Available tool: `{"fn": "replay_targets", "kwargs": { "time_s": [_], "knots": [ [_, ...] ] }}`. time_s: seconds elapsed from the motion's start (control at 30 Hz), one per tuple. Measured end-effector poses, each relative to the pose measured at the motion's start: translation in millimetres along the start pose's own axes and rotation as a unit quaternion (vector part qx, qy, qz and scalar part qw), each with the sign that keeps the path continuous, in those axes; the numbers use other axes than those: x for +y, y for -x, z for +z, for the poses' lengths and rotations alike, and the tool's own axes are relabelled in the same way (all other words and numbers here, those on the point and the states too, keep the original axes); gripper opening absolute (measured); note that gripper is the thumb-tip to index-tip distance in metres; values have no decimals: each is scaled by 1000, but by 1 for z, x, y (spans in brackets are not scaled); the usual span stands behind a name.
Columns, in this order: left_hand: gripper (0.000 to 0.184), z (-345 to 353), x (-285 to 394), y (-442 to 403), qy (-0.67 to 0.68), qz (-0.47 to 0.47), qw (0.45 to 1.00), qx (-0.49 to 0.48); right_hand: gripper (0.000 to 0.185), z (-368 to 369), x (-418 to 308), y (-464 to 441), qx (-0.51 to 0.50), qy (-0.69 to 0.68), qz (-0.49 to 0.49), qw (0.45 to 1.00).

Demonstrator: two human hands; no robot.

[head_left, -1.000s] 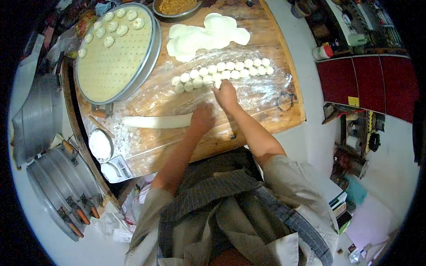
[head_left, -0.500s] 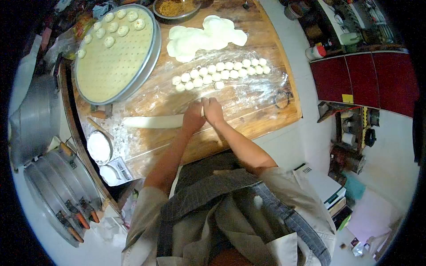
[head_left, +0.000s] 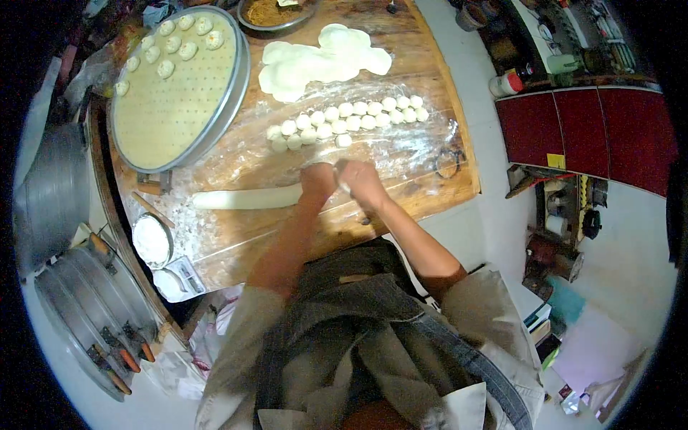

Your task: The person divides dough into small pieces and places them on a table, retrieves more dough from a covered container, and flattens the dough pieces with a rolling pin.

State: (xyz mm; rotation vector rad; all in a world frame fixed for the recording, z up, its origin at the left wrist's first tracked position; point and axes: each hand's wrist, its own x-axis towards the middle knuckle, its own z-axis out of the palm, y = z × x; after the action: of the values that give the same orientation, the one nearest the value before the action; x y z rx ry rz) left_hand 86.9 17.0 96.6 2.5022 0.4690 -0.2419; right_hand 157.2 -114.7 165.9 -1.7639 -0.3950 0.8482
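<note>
A long dough rope lies on the wooden table, and my left hand is wrapped round its right end. Just to the right, my right hand is closed with its fingers on a small dough piece, partly hidden by the fingers. Beyond my hands, several small dough pieces sit in two rows, with a single dough piece nearer me. Flat dough wrappers overlap in a pile farther back.
At the left back a round steamer tray carries several filled buns. A bowl of shredded filling stands at the back. On the left are a bowl of flour, a rolling pin and a scale. A ring-shaped thing lies right.
My right hand has drawn a little to the right, away from my left hand, with a small dough piece at its fingers. The whole view has shifted slightly.
</note>
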Motion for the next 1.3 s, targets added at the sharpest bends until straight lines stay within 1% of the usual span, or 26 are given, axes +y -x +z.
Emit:
{"fn": "replay_targets", "kwargs": {
  "time_s": [0.03, 0.07, 0.13, 0.17, 0.2, 0.23, 0.27, 0.33, 0.37, 0.4, 0.43, 0.5, 0.6, 0.63, 0.67, 0.73, 0.77, 0.83, 0.87, 0.97, 1.03, 1.07, 1.13, 1.17, 1.23, 1.3],
  "knots": [
    [37, -4, 4, -4, -40, -81, 993, -74, 17, -15, 3, -12, 52, -33, 71, 996],
    [37, -7, 8, 1, -41, -79, 993, -77, 20, -32, 6, -24, 103, -66, 141, 982],
    [51, -29, 14, 24, -55, 14, 996, -74, 28, -48, 47, -54, 130, 5, 167, 977],
    [64, -36, 19, 28, -50, -2, 994, -97, 32, -45, 39, -63, 139, -42, 150, 978],
    [64, -26, 12, 36, -54, -6, 993, -105, 37, -43, 27, -66, 150, -91, 138, 975],
    [64, -12, 4, 38, -59, 24, 996, -54, 43, -44, 23, -75, 150, 45, 108, 982],
    [65, 0, -5, 40, -64, 54, 996, -4, 43, -37, 27, -84, 148, 42, 108, 982],
    [65, -2, -9, 44, -42, 85, 995, 20, 46, -19, 52, -103, 244, 232, 64, 939],
    [59, -6, -7, 48, -48, 82, 995, 28, 50, -14, 61, -107, 257, 247, 12, 934],
    [53, -6, -8, 52, -51, 81, 995, 36, 50, -14, 57, -103, 257, 247, 12, 934],
    [53, 2, -14, 52, -49, 83, 995, 38, 52, -19, 52, -99, 228, 272, 18, 934],
    [39, 18, -26, 51, -102, 85, 983, 125, 54, -24, 33, -85, 202, 303, 22, 931],
    [28, 0, -17, 51, -71, 43, 994, 66, 59, -20, 6, -47, 197, 276, 62, 939],
    [23, -2, -19, 46, -36, 46, 996, 64, 61, -9, 13, -40, 141, 255, 102, 951],
    [23, -3, -20, 47, -33, 48, 996, 67, 62, 4, 20, -34, 85, 232, 142, 958],
    [22, -12, -24, 50, 14, 101, 988, 117, 61, 45, 32, -23, 56, 208, 148, 965],
    [22, -25, -18, 52, 13, 102, 988, 117, 61, 60, 33, -22, 56, 207, 147, 966],
    [23, -60, -5, 53, 48, 63, 997, 5, 53, 82, 32, -22, 126, 170, 114, 971],
    [23, -59, -9, 51, 45, 64, 997, 3, 53, 85, 33, -23, 126, 167, 115, 971],
    [18, -39, -23, 47, 85, 162, 980, 84, 46, 88, 32, -24, 156, 184, 60, 969],
    [18, -27, -19, 42, 5, 75, 995, 59, 37, 80, 22, -23, 154, 166, 47, 973],
    [18, -20, -18, 40, 9, 77, 995, 57, 37, 76, 19, -18, 156, 168, 50, 972],
    [28, -16, -11, 25, -63, -15, 995, -80, 30, 63, 18, -15, 169, 159, 31, 972],
    [28, -13, -8, 19, -60, -15, 995, -80, 30, 52, 18, -14, 169, 162, 32, 972],
    [36, -6, -9, 11, -46, -51, 991, -115, 26, 29, 15, -12, 23, 68, 19, 997],
    [42, 24, -30, 0, -28, -53, 993, -100, 24, 11, -9, -12, -30, 85, 0, 996]
  ]
}}
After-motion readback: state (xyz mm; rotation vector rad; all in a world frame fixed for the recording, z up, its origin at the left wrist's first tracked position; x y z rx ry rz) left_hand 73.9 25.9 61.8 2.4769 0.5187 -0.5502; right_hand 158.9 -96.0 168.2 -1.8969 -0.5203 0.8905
